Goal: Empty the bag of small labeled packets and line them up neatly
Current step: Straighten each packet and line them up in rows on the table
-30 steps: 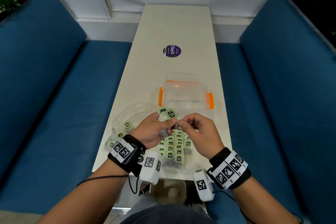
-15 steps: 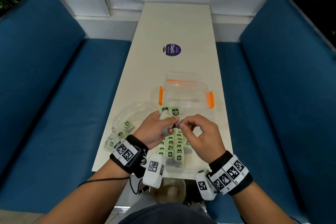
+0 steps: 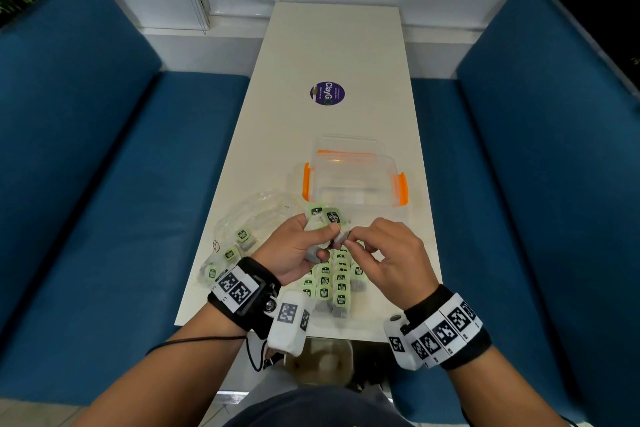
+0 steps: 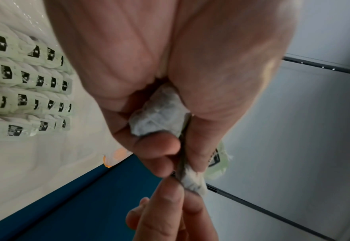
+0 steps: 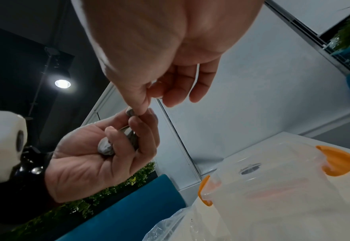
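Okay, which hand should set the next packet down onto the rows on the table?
Right, probably. The right hand already pinches one packet out of the bunch that the left hand grips, and it hovers over the rows of packets.

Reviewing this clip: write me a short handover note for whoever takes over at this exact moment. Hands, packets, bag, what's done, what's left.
Left hand: grips a small bunch of packets above the table.
Right hand: pinches one packet out of that bunch with thumb and forefinger.
Done: several neat rows of packets lie at the near table edge, under the hands.
Left: the clear bag, lying left of the rows, holds at least three packets. Place the pinched one and the rest of the bunch, then empty the bag.
Also there: a clear box with orange latches beyond the hands; not involved now.
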